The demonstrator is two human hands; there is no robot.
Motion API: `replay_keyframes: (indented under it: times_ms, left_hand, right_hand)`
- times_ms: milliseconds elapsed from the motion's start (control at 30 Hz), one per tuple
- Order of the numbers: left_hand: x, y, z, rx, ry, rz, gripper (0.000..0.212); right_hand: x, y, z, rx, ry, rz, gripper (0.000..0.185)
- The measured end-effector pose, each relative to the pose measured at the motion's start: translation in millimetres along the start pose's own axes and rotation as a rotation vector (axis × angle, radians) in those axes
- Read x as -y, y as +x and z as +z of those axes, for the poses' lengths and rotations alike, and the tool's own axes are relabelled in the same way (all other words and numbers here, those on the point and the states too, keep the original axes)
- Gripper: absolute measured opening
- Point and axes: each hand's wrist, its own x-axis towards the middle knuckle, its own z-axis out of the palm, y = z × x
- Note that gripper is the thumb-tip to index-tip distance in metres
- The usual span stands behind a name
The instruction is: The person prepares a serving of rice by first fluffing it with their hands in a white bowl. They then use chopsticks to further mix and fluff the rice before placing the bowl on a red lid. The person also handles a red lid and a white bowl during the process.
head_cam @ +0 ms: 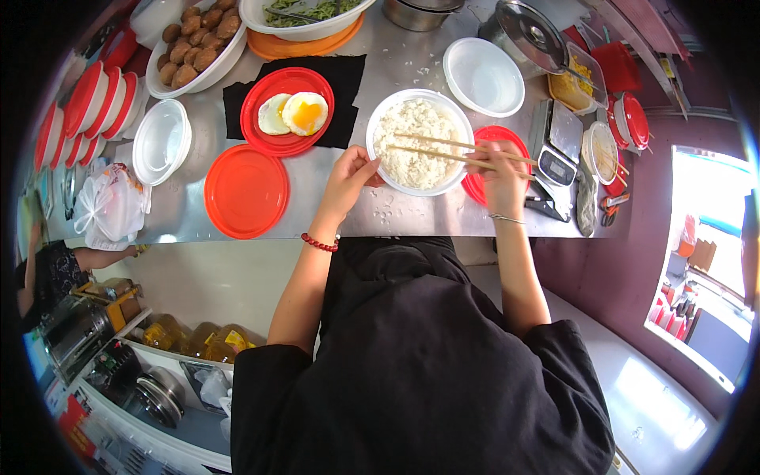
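Note:
My left hand (pixel 351 178) grips the left rim of a white plastic bowl filled with cooked rice (pixel 423 142). Wooden chopsticks (pixel 463 149) are held in my right hand (pixel 502 172), their tips over the rice. Under that hand lies a red plastic lid (pixel 490 133), partly hidden. To the left, two fried eggs (pixel 294 114) rest on a red lid (pixel 255 139) over a black cloth (pixel 344 83), and another red lid (pixel 246 191) lies just below. An open white container (pixel 484 77) stands behind the rice bowl at the right.
Bowls of brown balls (pixel 205 59) and shredded greens (pixel 312 12) stand at the back left. A tied plastic bag (pixel 113 202) and stacked red-lidded containers (pixel 86 101) are farther left. At the right are a digital scale (pixel 557 166), scissors (pixel 611 208) and a lidded pot (pixel 528 35). Another person's arm (pixel 110 256) shows at the far left.

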Motion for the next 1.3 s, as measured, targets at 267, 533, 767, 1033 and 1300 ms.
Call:
replay_keyframes:
  times_ms: [267, 533, 767, 1033, 1300]
  left_hand:
    - [7.3, -0.2, 0.8, -0.007, -0.014, 0.064, 0.011]
    - [1.6, -1.7, 2.5, 0.005, -0.011, 0.022, 0.010]
    - [3.8, -0.3, 2.5, 0.005, -0.008, -0.005, 0.012]
    - [-4.4, -4.3, 6.1, -0.001, 0.027, -0.036, 0.012]
    - [-4.0, -2.1, 11.2, -0.035, 0.027, -0.063, 0.012]
  right_hand:
    - [1.6, -11.4, -57.3, -0.129, 0.008, -0.008, 0.011]
    - [-7.8, -12.7, -28.6, 0.043, -0.014, 0.030, 0.011]
    - [-6.2, -7.3, -78.2, -0.017, 0.270, -0.050, 0.012]
    - [-37.8, 6.0, -69.3, -0.125, 0.441, -0.010, 0.013]
    - [-43.5, 13.9, -72.2, -0.037, 0.433, 0.130, 0.016]
